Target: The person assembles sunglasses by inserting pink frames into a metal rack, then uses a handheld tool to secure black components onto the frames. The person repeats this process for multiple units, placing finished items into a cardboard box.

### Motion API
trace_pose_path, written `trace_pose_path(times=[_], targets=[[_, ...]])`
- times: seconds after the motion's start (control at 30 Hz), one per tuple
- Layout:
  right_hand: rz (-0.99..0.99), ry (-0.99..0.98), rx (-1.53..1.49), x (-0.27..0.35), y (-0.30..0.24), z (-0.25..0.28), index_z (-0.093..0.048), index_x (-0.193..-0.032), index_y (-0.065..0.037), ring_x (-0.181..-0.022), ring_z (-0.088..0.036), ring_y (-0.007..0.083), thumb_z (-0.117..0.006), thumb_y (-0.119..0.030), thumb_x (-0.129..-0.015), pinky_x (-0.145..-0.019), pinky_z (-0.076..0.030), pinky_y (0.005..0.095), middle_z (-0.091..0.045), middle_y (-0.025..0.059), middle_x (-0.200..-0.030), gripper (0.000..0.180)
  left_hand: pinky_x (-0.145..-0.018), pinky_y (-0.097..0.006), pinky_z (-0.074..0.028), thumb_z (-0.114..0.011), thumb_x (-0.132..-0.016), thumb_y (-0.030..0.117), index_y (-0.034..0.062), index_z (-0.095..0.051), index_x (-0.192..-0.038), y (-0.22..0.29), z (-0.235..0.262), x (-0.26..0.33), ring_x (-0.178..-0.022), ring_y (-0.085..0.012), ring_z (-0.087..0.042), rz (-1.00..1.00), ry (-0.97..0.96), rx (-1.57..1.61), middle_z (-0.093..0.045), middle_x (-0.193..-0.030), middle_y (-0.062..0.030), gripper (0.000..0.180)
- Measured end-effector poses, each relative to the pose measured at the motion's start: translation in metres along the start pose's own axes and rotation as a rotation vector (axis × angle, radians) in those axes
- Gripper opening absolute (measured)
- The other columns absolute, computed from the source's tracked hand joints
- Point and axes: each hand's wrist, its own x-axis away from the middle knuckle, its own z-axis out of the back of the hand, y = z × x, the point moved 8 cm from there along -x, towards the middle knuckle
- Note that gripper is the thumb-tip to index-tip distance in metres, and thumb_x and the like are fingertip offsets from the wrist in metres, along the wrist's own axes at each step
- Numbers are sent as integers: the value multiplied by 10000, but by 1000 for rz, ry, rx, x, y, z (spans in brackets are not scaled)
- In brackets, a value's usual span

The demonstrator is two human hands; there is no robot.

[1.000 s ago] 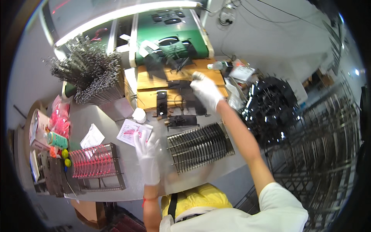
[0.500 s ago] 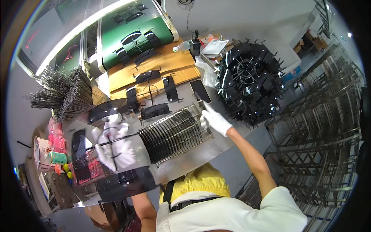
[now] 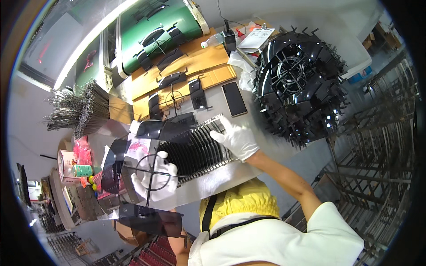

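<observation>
My left hand (image 3: 155, 181), in a white glove, grips a black cross-shaped hanger (image 3: 150, 220) by its ring and bars. Dark glossy panels sit on the hanger's arms and blur a little; one overlaps the far left of the rack. My right hand (image 3: 237, 139), also gloved in white, is over the right end of a metal rack (image 3: 206, 170) of black curved strips (image 3: 191, 148). Its thumb and forefinger are apart, with nothing visible between them; the other fingertips are partly hidden. Beyond the rack, another hanger with black panels (image 3: 196, 94) lies on cardboard.
A phone (image 3: 234, 99) lies beyond my right hand. At the right stands a large stack of black panelled hangers (image 3: 295, 88). Thin wire rods (image 3: 80, 111) bundle at the left, near a green can (image 3: 82, 170). A green conveyor belt (image 3: 186, 26) runs at the back.
My right hand has moved left from beside the phone onto the rack's end. The hanger in my left hand has turned and shifted right, its ring now facing up. The view has shifted slightly.
</observation>
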Motion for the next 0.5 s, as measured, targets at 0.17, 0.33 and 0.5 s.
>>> trace_pose_path(times=[0.17, 0.33, 0.5], targets=[[438, 266, -97, 16, -68, 51, -552, -1303, -193, -887, -653, 345, -717, -328, -786, -706, -565, 404, -613, 201, -1017, 559, -589, -353, -520, -479, -937, 542, 157, -610, -1156, -71, -23, -6, -792, -354, -588, 187, 256, 47, -612, -1064, -247, 461], [591, 429, 371, 38, -65, 20, -570, -1310, -271, -643, -601, 233, -665, -179, -770, -565, -527, 361, -557, 84, -803, 555, -539, -366, -512, -471, -925, 582, 84, -597, -1088, -65, -19, 6, -670, -331, -578, 518, 445, 156, -605, -1035, -254, 539], [-129, -287, -783, 1, 55, -47, -483, -1333, -47, -656, -607, 296, -476, -287, -969, -681, -551, 360, -627, 193, -1104, 436, -643, -426, -576, -472, -899, 604, 39, -520, -1313, -4, -22, 10, -858, -406, -596, 377, 167, 318, -542, -1169, -313, 702]])
